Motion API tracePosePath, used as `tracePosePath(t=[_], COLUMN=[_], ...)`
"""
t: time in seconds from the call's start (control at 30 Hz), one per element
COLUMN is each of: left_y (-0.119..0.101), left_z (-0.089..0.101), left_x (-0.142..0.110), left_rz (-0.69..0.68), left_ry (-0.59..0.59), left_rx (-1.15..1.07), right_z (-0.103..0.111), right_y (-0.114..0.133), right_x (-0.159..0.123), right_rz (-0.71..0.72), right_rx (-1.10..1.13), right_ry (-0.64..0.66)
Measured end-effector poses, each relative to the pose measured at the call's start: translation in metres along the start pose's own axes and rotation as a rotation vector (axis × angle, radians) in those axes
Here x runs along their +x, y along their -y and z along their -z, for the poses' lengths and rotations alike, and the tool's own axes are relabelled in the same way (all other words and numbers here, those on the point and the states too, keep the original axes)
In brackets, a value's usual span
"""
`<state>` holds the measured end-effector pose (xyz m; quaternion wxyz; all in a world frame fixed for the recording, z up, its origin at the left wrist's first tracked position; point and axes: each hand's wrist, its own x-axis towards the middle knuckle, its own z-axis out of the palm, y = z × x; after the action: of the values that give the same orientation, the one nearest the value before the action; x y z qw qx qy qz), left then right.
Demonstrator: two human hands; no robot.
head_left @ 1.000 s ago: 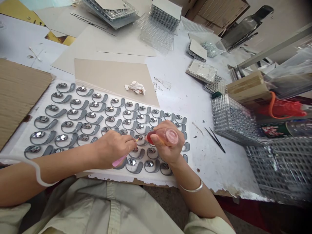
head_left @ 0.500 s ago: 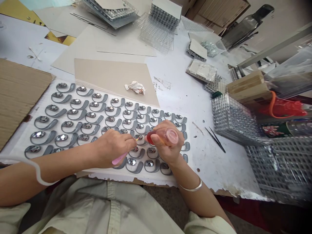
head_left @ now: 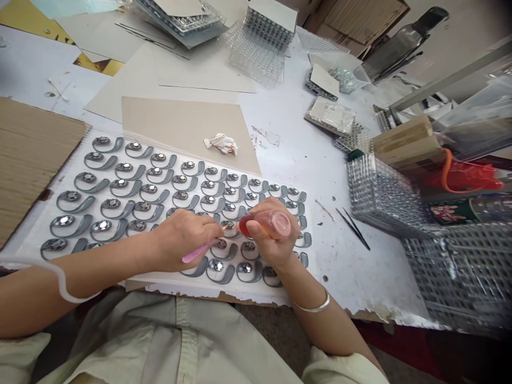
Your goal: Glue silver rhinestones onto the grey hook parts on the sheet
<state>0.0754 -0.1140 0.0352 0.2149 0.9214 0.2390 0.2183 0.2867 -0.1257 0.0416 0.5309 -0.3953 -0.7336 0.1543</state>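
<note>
My left hand (head_left: 178,237) is closed around a slim pink-handled tool (head_left: 196,252). Its thin yellowish tip points right, at a round silver piece; I cannot make out the tip's exact kind. In my right hand (head_left: 277,248) is a small squeeze bottle (head_left: 270,223) with red liquid, tilted so that its nozzle end faces the tool's tip. Both hands are close together over a white sheet (head_left: 160,280). Rows of grey curved bands with round, shiny silver heads, like open rings (head_left: 222,272), lie on it. Hands and forearms hide some of these.
A crumpled stained tissue (head_left: 222,144) rests on a beige card (head_left: 180,114) beyond the rows. Black tweezers (head_left: 354,229) and a cotton swab (head_left: 325,210) lie to the right. Stacked clear trays (head_left: 384,197) line the right side; corrugated cardboard (head_left: 36,154) is at left.
My left hand and the pink-handled tool have shifted very slightly left and down. The bottle has moved a little to the left. The ring-like pieces have stayed put.
</note>
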Motion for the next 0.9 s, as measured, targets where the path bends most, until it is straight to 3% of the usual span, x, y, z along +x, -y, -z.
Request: tracePosePath(t=[0.43,0.9], left_y=[0.0007,0.0004], left_z=[0.0036,0.0047], left_x=[0.0014,0.0018], left_rz=[0.031,0.049], left_ry=[-0.017,0.028], left_rx=[-0.084,-0.068], right_z=[0.0024,0.0005], right_y=[-0.0035,-0.0038], right_x=[-0.0027,-0.0022], right_rz=[-0.078,-0.062], right_rx=[0.08,0.042], right_ry=[-0.019,-0.003])
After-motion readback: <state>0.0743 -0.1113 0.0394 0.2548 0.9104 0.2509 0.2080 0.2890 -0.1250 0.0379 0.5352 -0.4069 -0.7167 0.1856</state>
